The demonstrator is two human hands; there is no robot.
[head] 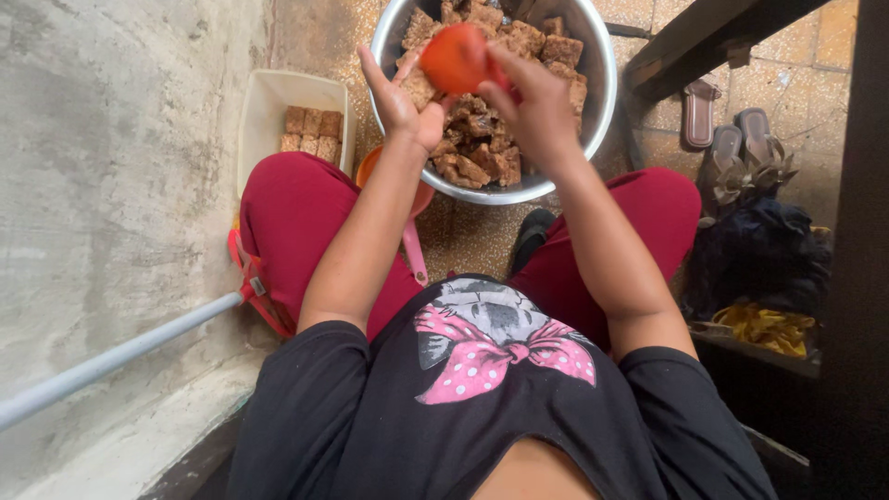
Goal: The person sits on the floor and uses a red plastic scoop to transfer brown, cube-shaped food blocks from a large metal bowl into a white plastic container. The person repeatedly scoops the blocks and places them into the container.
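A large metal bowl (602, 65) stands on the floor in front of me, filled with several brown square blocks (477, 139). Over the bowl my right hand (532, 102) grips a round orange-red object (456, 57), perhaps a small scoop or lid. My left hand (400, 102) is raised beside it, palm open, fingers spread, touching or nearly touching the orange-red object's left edge. I am seated with red-trousered knees on either side of the bowl.
A white rectangular tub (269, 111) at the left holds more brown blocks (312, 134). An orange container (370, 167) and a pink handle (414, 255) lie by my left knee. A grey pole (111, 356) crosses lower left. Sandals (732, 148) lie right, near a dark bag (759, 250).
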